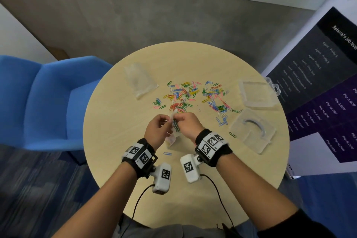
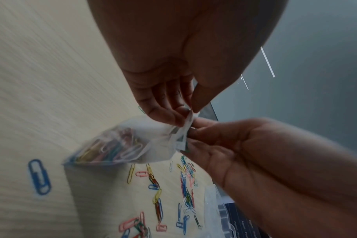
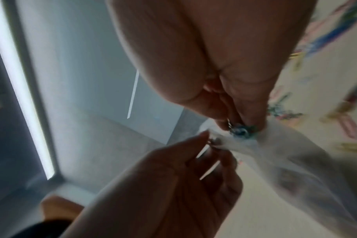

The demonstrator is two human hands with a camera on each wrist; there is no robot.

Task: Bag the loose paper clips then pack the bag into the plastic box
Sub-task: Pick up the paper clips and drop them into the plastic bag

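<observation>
Colourful loose paper clips [image 1: 193, 96] lie scattered across the middle of the round table [image 1: 119, 121]. Just above the table, on its near side, a small clear bag [image 1: 173, 137] holding several clips [image 2: 112, 149] hangs between both hands. My left hand [image 1: 166, 121] pinches one edge of the bag's mouth [image 2: 189, 119]. At that mouth, my right hand [image 1: 179, 122] pinches a small bunch of clips [image 3: 243, 128]. The clear plastic box [image 1: 257, 92] lies open at the table's right, its other half [image 1: 253, 133] nearer me.
Spare clear bags [image 1: 141, 81] lie at the table's far left. One blue clip [image 1: 167, 153] lies apart near my wrists, a green one [image 1: 232, 135] by the box. A blue chair [image 1: 48, 98] stands left and a dark banner [image 1: 318, 83] right.
</observation>
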